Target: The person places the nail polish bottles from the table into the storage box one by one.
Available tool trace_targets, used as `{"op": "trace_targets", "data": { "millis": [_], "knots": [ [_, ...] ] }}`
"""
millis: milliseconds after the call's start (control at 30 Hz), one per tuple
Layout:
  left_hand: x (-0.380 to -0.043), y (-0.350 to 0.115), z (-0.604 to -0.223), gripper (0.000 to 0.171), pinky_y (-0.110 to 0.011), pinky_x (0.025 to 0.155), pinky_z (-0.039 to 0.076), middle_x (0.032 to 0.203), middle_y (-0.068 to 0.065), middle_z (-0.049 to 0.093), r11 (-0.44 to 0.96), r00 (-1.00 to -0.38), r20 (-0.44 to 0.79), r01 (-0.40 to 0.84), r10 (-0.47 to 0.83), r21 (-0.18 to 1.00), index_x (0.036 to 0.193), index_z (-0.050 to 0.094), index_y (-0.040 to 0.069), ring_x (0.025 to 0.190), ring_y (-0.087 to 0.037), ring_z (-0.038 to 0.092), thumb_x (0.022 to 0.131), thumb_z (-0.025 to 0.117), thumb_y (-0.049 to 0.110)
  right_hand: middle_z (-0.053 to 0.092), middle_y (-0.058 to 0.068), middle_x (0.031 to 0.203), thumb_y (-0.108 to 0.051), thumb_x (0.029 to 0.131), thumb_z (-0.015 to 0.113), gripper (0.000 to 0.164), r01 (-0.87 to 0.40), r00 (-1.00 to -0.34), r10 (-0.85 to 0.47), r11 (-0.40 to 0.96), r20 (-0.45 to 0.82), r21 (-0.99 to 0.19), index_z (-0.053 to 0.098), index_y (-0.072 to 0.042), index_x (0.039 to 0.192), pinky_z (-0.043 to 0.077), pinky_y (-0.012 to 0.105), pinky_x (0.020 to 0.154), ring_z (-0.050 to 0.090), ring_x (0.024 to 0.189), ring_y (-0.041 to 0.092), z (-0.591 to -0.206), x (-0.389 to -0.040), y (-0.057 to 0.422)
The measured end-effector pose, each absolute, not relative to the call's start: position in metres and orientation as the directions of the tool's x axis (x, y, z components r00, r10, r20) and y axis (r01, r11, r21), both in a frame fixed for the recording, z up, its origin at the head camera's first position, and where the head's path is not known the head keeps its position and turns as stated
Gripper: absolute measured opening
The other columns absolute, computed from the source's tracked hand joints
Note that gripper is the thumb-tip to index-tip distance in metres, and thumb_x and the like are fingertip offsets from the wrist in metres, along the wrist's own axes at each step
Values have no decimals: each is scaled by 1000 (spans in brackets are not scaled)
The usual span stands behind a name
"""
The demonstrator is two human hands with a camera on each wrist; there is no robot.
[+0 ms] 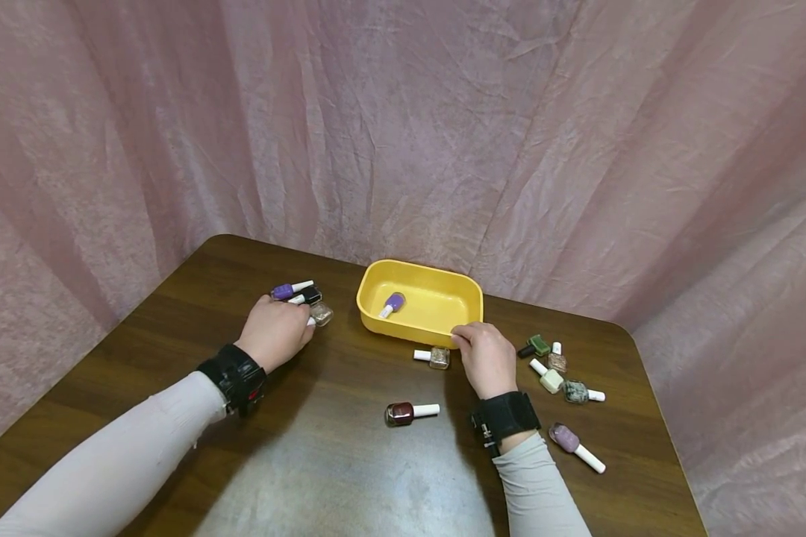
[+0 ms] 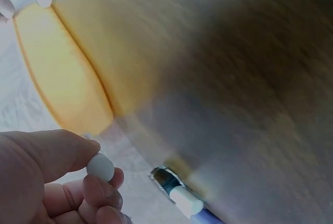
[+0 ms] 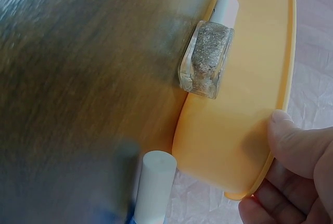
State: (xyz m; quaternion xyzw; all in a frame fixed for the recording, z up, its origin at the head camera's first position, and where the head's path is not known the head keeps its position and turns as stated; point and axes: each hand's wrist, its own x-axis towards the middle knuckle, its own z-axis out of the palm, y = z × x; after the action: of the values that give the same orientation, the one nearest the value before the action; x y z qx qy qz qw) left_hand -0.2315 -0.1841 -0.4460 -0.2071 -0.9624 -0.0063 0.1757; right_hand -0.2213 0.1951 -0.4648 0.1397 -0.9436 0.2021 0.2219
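Currently the left hand (image 1: 275, 332) pinches the white cylindrical cap (image 2: 100, 166) of a clear squarish glass bottle with pale glitter inside (image 1: 323, 314), at the left of the dark brown wooden table (image 1: 201, 298). Whether that bottle is lifted or resting on the wood, I cannot tell. Meanwhile the right hand (image 1: 489, 360) grips the rim of a yellow rectangular plastic tub (image 1: 403, 332) at its near right corner, thumb on the near wall.

The tub is glossy, with rounded corners and sloping sides; a purple bottle with a white cap (image 1: 394, 302) lies in its left part. It sits near the far table edge, where the pink crushed-velvet curtain (image 1: 430, 112) hangs. A strip of wood separates the left hand from the tub. Just beside the near wall lies a gold-glitter glass bottle with a white cap (image 1: 439, 359). Closer to the person, a dark red bottle with a white cap (image 1: 400, 414) lies well apart from the others.

Near the left fingers are a second purple bottle (image 1: 283, 291) and a black bottle with a white cap (image 1: 312, 295). Toward the right edge are green (image 1: 540, 344), brownish glitter (image 1: 557, 363), pale cream-green (image 1: 551, 381), grey speckled (image 1: 575, 391) and mauve (image 1: 564, 437) bottles. Any lettering on the bottles is too small or blurred to read.
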Motion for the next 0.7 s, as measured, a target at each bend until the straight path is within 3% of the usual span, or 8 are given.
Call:
{"op": "trace_targets", "data": {
  "millis": [233, 467, 700],
  "knots": [
    [-230, -175, -441, 25, -58, 84, 56, 72, -10, 74, 902, -832, 364, 427, 420, -64, 84, 71, 3, 67, -31, 73, 96, 83, 21, 80, 5, 99, -14, 96, 86, 8, -351, -863, -172, 880, 474, -320, 87, -12, 104, 61, 53, 78, 75, 99, 31, -464, -220, 196],
    [-228, -166, -437, 26, -53, 74, 52, 73, -9, 74, 889, -809, 392, 455, 438, -55, 83, 67, 5, 66, -32, 72, 95, 83, 21, 80, 4, 98, -14, 96, 86, 7, -358, -860, -178, 879, 479, -315, 87, -12, 103, 61, 52, 78, 75, 100, 31, -466, -222, 196],
    [-226, -154, -431, 24, -53, 75, 53, 72, -8, 71, 883, -810, 378, 466, 449, -52, 84, 68, 5, 68, -32, 71, 98, 81, 21, 80, 4, 98, -15, 96, 86, 7, -353, -863, -177, 881, 473, -315, 86, -13, 103, 61, 52, 78, 75, 100, 31, -466, -222, 196]
  ]
}}
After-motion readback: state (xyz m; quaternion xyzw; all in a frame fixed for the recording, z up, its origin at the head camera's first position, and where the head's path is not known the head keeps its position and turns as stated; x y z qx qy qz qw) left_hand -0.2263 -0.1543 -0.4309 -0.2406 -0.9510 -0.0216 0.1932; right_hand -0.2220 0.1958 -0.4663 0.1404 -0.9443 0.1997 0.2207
